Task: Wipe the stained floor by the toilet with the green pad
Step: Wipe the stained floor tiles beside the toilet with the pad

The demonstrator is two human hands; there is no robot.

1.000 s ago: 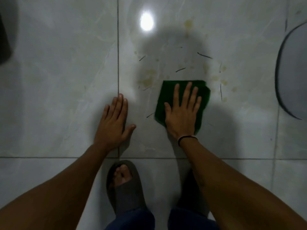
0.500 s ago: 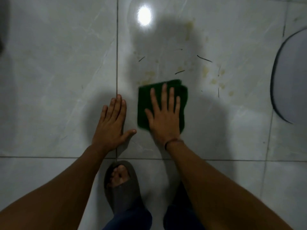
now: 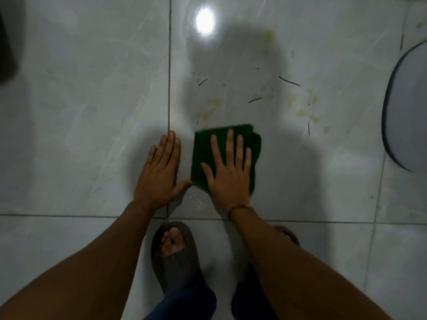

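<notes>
A dark green pad (image 3: 201, 155) lies flat on the pale floor tile, and my right hand (image 3: 227, 174) presses on it with fingers spread, palm down. My left hand (image 3: 161, 174) rests flat on the tile just left of the pad, its thumb tip touching the pad's lower left corner. Yellowish stains (image 3: 300, 107) and thin dark strands (image 3: 288, 81) dot the tile beyond and to the right of the pad. More faint stains (image 3: 210, 109) sit just above the pad. The toilet base (image 3: 406, 112) curves in at the right edge.
My foot in a grey slipper (image 3: 175, 257) stands below my hands, with a second slipper partly hidden under my right forearm. Grout lines (image 3: 169, 65) cross the floor. A dark object (image 3: 7, 42) sits at the far left edge. A lamp reflection (image 3: 204, 20) glares on the tile.
My right hand slid the pad left from the stained patch toward my left hand, then a little back toward me. My left hand stayed planted.
</notes>
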